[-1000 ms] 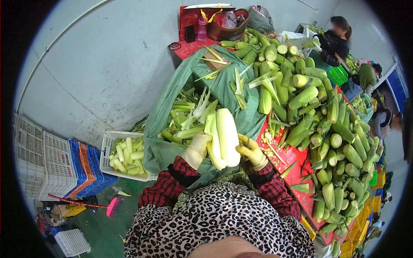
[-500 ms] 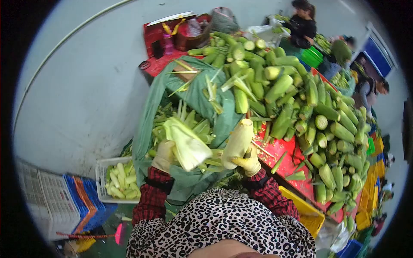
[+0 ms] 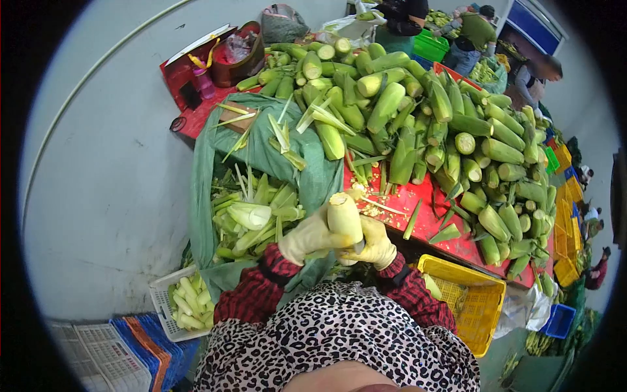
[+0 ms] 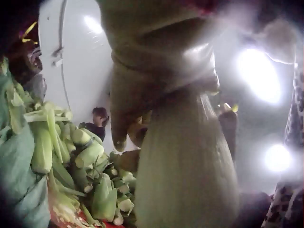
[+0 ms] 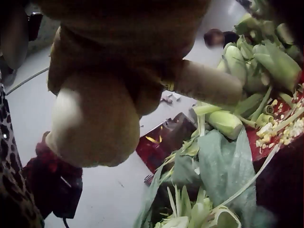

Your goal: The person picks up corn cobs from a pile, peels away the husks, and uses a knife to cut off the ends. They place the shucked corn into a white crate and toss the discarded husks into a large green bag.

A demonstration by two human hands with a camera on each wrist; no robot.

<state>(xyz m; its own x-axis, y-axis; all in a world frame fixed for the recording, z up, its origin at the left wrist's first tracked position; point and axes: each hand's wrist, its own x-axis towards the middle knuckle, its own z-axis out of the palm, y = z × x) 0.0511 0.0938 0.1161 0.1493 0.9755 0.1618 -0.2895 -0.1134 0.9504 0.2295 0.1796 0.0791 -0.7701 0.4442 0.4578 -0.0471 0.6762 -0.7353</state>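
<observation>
Pale husked corn [image 3: 344, 219] stands upright before the person's body, its cut end up. The gloved left hand [image 3: 305, 236] grips its lower part; in the left wrist view, that hand [image 4: 156, 61] covers one end of the corn [image 4: 185, 166]. Against the corn's other side is the gloved right hand [image 3: 372, 245], its fingers curled round a small dark grey piece [image 3: 358, 246] that looks like a blade. The right wrist view shows the right hand [image 5: 123, 33] above the rounded left glove [image 5: 95, 123], with the corn [image 5: 209, 88] sticking out beside them.
Unhusked corn [image 3: 501, 150] is heaped on the red table [image 3: 424, 202]. A green cloth bag [image 3: 202, 202] holds loose husks [image 3: 251, 215]. A yellow crate [image 3: 493, 307] stands at right, a white crate [image 3: 160, 304] at lower left. Several people are in the background.
A husk piece left the left hand for the bag. That hand moved right and took hold of the corn. The head view has turned, bringing the yellow crate into fuller sight.
</observation>
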